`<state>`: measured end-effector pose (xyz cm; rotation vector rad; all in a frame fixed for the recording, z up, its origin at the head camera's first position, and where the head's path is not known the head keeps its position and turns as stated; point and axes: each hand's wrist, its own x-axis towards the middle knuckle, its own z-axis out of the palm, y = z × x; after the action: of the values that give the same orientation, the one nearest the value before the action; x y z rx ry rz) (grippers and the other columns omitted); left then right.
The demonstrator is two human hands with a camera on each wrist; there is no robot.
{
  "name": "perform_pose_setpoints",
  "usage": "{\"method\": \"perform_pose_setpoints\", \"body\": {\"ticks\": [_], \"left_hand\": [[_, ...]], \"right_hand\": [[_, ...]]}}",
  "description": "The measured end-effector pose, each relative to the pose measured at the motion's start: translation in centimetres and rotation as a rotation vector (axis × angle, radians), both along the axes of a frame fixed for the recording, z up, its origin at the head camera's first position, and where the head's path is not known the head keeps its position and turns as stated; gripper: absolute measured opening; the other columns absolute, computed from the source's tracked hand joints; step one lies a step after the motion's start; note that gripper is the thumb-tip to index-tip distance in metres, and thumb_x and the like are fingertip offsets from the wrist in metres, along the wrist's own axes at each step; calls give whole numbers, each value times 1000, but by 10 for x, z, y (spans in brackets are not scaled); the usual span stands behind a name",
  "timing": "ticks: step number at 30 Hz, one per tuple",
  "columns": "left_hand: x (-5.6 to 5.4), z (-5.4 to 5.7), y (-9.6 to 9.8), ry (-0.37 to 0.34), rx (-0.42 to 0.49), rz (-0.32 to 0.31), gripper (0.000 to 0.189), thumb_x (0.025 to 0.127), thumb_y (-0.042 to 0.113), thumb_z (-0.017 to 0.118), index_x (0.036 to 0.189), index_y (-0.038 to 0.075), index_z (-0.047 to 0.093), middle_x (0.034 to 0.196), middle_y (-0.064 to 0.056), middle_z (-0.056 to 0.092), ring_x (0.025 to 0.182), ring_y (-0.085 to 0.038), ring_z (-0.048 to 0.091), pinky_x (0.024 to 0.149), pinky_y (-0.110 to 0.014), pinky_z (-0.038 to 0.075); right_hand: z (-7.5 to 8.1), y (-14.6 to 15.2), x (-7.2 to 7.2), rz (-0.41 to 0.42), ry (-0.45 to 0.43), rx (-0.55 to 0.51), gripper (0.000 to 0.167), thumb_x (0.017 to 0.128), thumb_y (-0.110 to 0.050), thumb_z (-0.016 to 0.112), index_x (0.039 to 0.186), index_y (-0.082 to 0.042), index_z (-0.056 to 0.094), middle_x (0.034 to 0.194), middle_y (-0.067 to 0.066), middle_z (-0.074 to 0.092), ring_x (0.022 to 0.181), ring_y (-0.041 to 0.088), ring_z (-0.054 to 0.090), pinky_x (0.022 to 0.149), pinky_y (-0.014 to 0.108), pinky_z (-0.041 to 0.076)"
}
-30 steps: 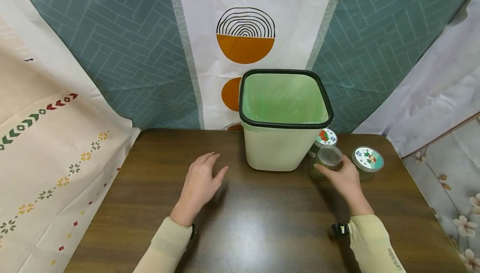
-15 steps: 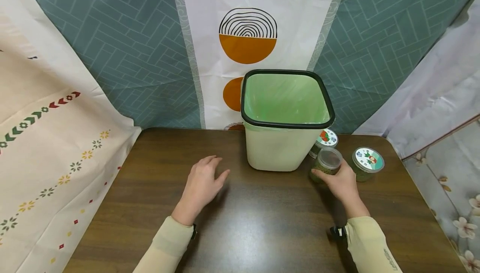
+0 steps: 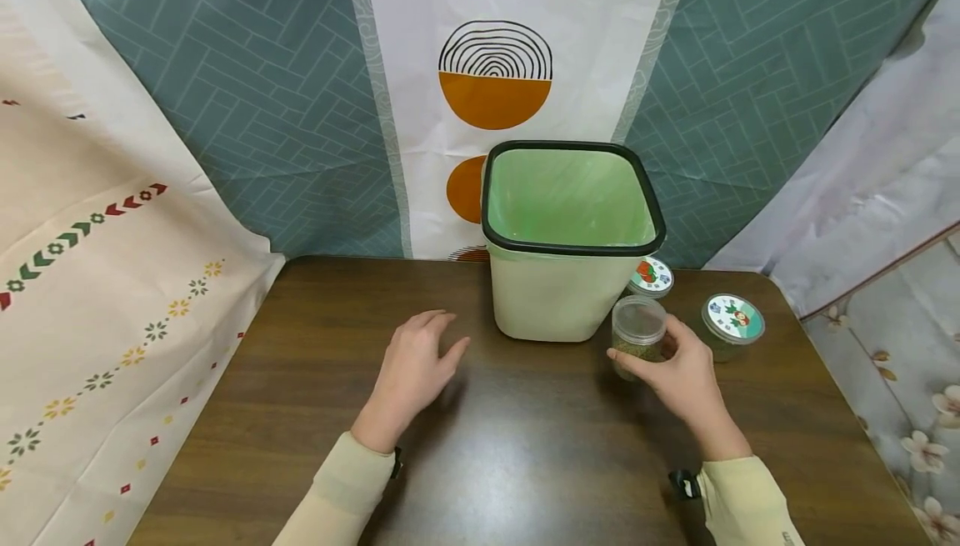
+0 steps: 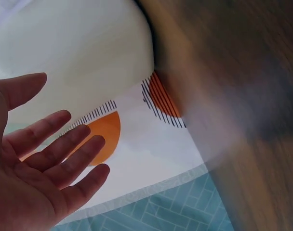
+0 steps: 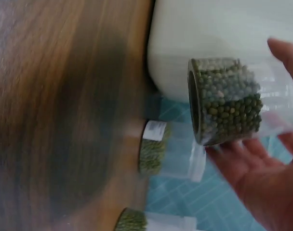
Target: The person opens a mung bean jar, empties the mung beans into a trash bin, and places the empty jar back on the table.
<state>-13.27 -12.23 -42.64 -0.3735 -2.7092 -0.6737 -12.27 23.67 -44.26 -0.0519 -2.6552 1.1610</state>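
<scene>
My right hand (image 3: pixel 681 379) grips a clear plastic jar (image 3: pixel 637 323), thumb on one side and fingers on the other. In the right wrist view the jar (image 5: pixel 227 102) is partly filled with green mung beans and its base is clear of the table. My left hand (image 3: pixel 408 375) hovers over the table left of the bin, holding nothing; its fingers are spread and slightly bent in the left wrist view. Just behind the held jar stands a pale green bin (image 3: pixel 551 300) with a black rim.
Two more jars stand on the wooden table (image 3: pixel 480 438): one with a strawberry-like picture on its lid (image 3: pixel 651 277), partly behind the bin, and one with a green-and-white lid (image 3: pixel 733 318) to the right. Patterned cloth (image 3: pixel 285 96) hangs around the table.
My right hand has moved the jar left and toward me, away from the jar on the right and up off the table. The left hand has shifted slightly right.
</scene>
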Motion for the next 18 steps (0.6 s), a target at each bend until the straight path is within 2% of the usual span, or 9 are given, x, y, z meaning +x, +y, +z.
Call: {"method": "perform_pose_setpoints", "body": {"ticks": [4, 8, 13, 18], "left_hand": [[1, -3, 6, -31, 15, 5, 37, 86, 36, 64, 114, 11, 65, 118, -7, 64, 109, -27, 60, 93, -43, 50], [3, -2, 15, -55, 52, -16, 41, 87, 41, 61, 117, 13, 64, 119, -4, 63, 112, -24, 59, 93, -42, 50], [9, 9, 32, -80, 93, -134, 55, 88, 54, 53, 129, 17, 55, 129, 1, 57, 121, -18, 54, 99, -38, 47], [17, 23, 50, -164, 125, -243, 68, 86, 64, 47, 139, 23, 43, 138, 6, 48, 126, -13, 48, 102, -38, 45]], "right_hand": [[4, -14, 3, 138, 62, 52, 67, 58, -53, 82, 118, -39, 56, 106, -18, 61, 95, 2, 59, 77, 20, 52], [9, -32, 5, 207, 137, 216, 69, 55, -51, 85, 117, -32, 60, 104, -13, 61, 93, 6, 60, 76, 32, 53], [18, -52, 7, 248, 198, 399, 73, 53, -45, 83, 120, -31, 60, 101, -7, 60, 80, 14, 62, 66, 36, 52], [25, -67, 9, 277, 225, 469, 75, 53, -47, 81, 123, -33, 58, 101, -7, 59, 75, 13, 60, 62, 35, 52]]}}
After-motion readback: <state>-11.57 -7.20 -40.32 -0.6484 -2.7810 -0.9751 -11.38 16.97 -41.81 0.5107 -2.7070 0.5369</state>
